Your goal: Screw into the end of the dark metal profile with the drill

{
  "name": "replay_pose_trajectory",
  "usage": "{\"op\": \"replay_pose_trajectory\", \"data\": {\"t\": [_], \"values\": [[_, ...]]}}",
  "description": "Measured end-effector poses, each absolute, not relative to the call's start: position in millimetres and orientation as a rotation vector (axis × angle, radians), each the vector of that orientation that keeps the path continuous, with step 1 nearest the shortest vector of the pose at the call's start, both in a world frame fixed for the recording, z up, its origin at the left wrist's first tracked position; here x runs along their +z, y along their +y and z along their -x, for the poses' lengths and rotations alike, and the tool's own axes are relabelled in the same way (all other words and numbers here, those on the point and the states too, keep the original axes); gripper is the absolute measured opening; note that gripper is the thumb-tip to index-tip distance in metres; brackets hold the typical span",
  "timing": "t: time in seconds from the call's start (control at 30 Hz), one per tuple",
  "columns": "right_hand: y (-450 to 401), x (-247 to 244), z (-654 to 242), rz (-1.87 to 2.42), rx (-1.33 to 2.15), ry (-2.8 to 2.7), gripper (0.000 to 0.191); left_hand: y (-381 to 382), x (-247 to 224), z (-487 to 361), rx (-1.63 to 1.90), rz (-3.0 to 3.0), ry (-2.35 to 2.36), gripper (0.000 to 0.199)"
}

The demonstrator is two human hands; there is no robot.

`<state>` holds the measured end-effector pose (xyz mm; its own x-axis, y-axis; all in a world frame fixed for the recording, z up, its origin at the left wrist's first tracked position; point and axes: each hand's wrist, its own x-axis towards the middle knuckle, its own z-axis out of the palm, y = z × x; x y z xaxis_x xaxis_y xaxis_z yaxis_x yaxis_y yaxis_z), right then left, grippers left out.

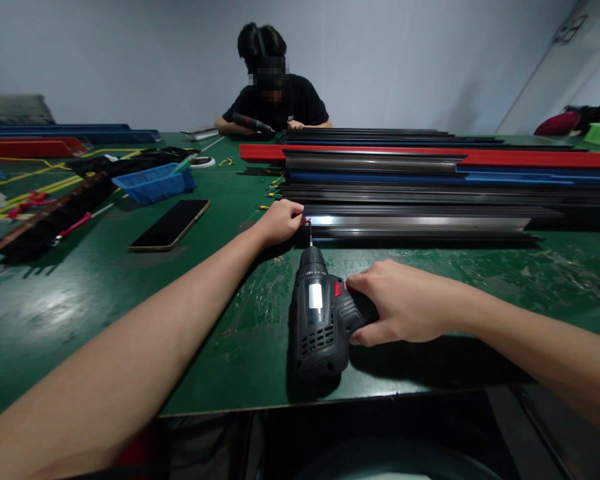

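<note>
Blue, a tray (153,183) is sitting on the bench (230,367), a phone (170,225) lying just beside it. Your left hand (282,221) is resting, curled, at the left end of a rail (405,225); whether it is gripping anything, I cannot tell. A drill (315,327) is aiming its bit (311,235) there, your right hand (397,303) grasping it.

Free lane between profiles (420,225) and right forearm (520,328); drill (316,327) blocks its left end.

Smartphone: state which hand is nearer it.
Left. The left hand is right of the smartphone, at one end of a long profile; the right hand is farther right, its grip on the power drill.
</note>
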<state>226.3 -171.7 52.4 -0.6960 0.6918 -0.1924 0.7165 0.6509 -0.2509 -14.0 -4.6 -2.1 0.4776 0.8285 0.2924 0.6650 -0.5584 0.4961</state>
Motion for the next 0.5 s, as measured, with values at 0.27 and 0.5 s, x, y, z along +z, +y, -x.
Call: {"op": "replay_pose_trajectory", "data": {"t": [0.27,0.5], "values": [[-171.8,52.1,-226.8,-1.187,-0.476,2.782,0.042,-4.4,-2.8,14.0,0.737,-2.429,1.25,0.022],[-171.2,50.6,-226.5,-1.179,-0.462,2.793,0.042,-4.9,-1.6,14.1,0.742,-2.453,1.248,0.022]]}}
